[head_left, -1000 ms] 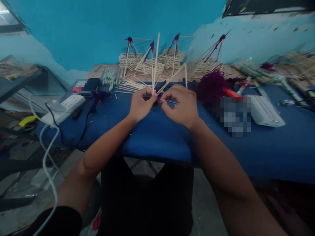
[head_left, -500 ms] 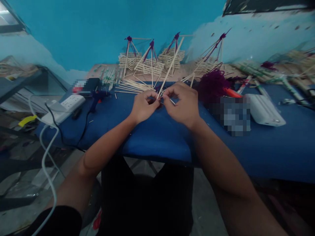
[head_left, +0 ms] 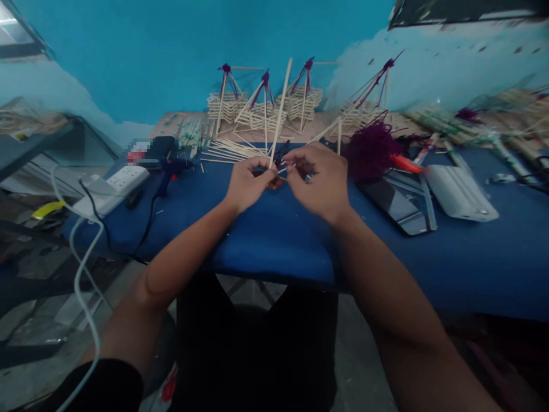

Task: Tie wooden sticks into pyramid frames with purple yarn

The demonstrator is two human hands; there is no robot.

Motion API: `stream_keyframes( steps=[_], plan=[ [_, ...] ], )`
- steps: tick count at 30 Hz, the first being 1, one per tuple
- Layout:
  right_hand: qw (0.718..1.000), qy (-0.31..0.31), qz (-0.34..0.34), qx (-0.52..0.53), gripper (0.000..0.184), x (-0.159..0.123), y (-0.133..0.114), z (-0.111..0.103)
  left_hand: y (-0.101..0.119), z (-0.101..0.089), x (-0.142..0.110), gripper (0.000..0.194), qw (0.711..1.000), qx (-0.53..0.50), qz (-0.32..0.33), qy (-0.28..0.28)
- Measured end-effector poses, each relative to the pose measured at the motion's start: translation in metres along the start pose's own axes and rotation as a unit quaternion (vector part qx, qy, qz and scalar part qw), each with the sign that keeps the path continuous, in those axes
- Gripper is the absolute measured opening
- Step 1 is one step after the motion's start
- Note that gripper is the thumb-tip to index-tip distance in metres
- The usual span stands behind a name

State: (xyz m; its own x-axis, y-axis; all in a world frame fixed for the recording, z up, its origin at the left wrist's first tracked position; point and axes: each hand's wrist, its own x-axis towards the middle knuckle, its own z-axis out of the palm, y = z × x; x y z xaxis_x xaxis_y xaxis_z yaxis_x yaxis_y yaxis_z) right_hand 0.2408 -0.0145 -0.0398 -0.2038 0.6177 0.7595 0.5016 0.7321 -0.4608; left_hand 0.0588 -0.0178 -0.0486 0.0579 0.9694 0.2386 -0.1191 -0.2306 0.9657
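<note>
My left hand (head_left: 246, 184) and my right hand (head_left: 319, 178) meet over the blue table (head_left: 274, 240), both pinched on the joined ends of thin wooden sticks (head_left: 279, 117). One stick rises almost upright from the pinch; others (head_left: 330, 130) slant off behind my right hand. A bit of dark purple yarn (head_left: 282, 153) shows where the sticks meet. A clump of the same purple yarn (head_left: 371, 150) lies just right of my right hand. Loose sticks (head_left: 229, 150) lie behind my left hand.
Several finished stick frames with purple tips (head_left: 261, 109) stand along the back by the teal wall. A white power strip (head_left: 115, 186) and a blue glue gun (head_left: 169, 170) lie at left, a phone (head_left: 397, 206) and a white box (head_left: 461, 193) at right.
The long stick in my fingers swung from upright to leaning right and is now nearly upright again. My hands stayed together, shifting slightly.
</note>
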Motion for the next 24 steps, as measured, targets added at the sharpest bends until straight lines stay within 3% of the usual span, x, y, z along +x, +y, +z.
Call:
stream_keyframes(
  steps=[9,24],
  plan=[
    [0.999,-0.020,-0.028,0.021,0.013,0.0017,-0.0041,-0.0001,0.0014,0.0009,-0.0005,0.018,1.000,0.001,0.009,-0.011],
    [0.999,-0.020,0.020,-0.029,0.010,-0.0032,-0.0021,0.0059,0.0004,-0.0001,-0.0004,0.016,0.999,0.030,0.028,0.009]
  ],
)
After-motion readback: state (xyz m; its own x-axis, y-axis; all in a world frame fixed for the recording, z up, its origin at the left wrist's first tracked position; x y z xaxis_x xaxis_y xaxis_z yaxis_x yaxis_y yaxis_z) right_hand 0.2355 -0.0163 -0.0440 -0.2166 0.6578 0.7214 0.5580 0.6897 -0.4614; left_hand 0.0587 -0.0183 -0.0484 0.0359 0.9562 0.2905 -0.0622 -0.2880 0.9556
